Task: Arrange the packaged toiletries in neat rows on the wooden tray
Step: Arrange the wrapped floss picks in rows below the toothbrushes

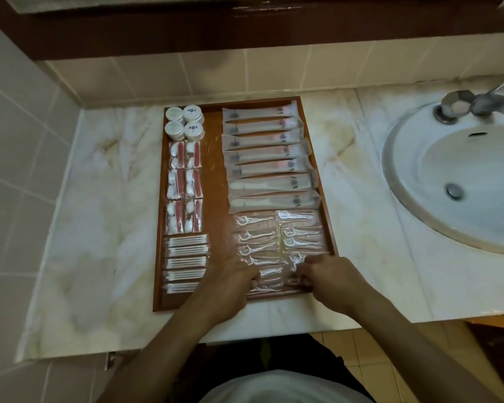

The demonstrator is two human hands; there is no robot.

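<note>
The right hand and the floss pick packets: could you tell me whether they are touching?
Touching. The head view shows the right hand with its curled fingertips down on the floss pick packets at the tray's near end.

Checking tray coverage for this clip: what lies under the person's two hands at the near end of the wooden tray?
Clear floss pick packets show between the left hand and right hand, on the wooden tray. Both hands rest on them with fingers curled. Any packets directly beneath the hands are hidden.
</note>
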